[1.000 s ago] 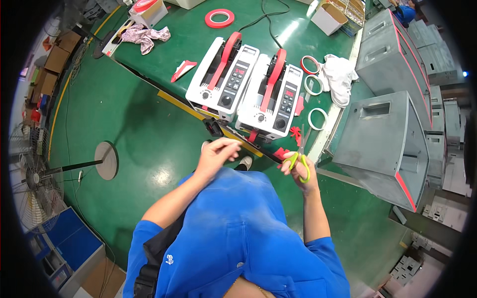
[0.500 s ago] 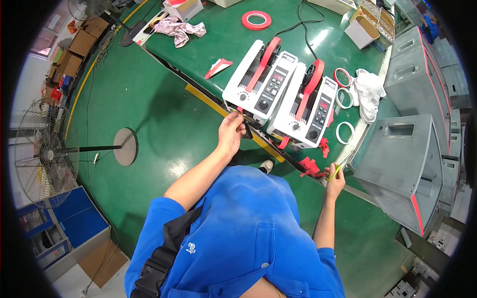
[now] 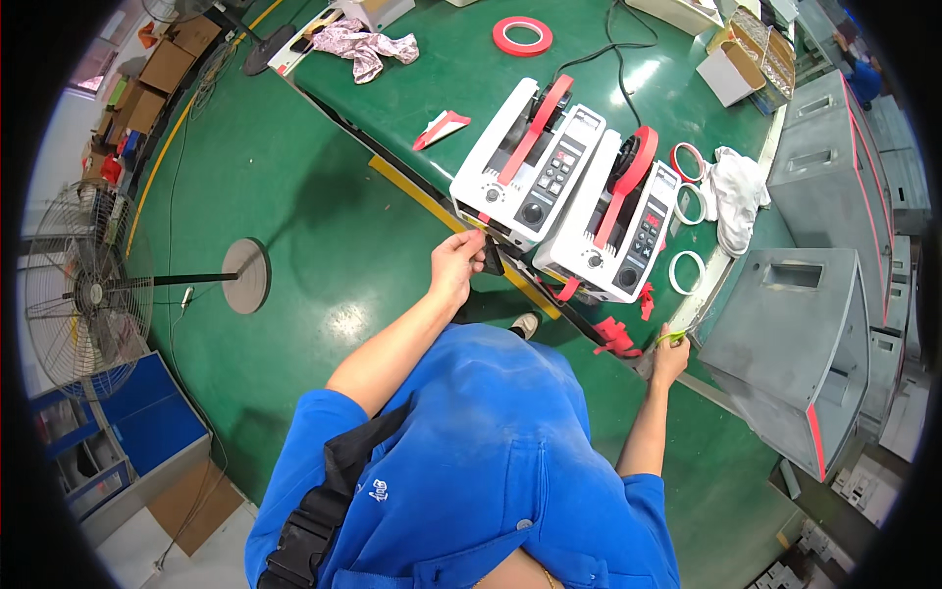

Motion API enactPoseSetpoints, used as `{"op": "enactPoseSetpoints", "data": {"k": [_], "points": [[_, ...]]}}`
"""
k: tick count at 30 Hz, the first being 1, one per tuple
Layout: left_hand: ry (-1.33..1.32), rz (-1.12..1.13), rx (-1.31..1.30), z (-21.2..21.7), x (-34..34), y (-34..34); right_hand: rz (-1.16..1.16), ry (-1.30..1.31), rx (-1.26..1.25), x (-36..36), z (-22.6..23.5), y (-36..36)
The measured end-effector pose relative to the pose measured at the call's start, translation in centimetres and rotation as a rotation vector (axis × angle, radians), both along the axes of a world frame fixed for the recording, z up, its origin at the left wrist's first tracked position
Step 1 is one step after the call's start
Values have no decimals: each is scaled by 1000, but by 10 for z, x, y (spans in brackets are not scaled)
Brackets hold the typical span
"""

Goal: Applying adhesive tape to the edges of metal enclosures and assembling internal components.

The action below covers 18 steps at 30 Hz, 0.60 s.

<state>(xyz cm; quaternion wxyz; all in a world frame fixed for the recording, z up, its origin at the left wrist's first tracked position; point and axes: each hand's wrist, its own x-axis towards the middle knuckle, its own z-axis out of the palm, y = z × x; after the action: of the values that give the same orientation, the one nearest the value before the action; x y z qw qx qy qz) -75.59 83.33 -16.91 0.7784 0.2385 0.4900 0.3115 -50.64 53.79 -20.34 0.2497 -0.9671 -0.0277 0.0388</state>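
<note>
My left hand (image 3: 457,267) is at the front of the left white tape dispenser (image 3: 530,162), thumb and fingers pinched on the end of a red tape strip (image 3: 483,217) coming out of it. A second white tape dispenser (image 3: 613,221) stands close on its right, with a short red tape tongue (image 3: 568,289) sticking out. Each machine carries a red tape roll on top. Over by the table's right edge, my right hand (image 3: 670,361) is closed around yellow-green-handled scissors (image 3: 673,337); their blades are hard to make out.
Crumpled red tape pieces (image 3: 615,337) lie near the green table's front edge. White rings (image 3: 687,272), a white cloth (image 3: 738,201) and a red tape roll (image 3: 522,35) are on the table. Grey metal housings (image 3: 785,339) stand to the right, a floor fan (image 3: 90,293) to the left.
My right hand has moved slightly up and to the right with the scissors. My left hand stays at the left dispenser, its fingertips slightly lower. The whole view has shifted a little.
</note>
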Motion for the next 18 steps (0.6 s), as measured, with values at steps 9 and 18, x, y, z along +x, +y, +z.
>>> {"op": "enactPoseSetpoints", "data": {"k": [9, 18], "points": [[48, -125, 74, 13, -27, -8, 91, -42, -174, 1, 15, 14], [96, -207, 156, 18, -29, -8, 49, -47, 53, 0, 2, 11]]}}
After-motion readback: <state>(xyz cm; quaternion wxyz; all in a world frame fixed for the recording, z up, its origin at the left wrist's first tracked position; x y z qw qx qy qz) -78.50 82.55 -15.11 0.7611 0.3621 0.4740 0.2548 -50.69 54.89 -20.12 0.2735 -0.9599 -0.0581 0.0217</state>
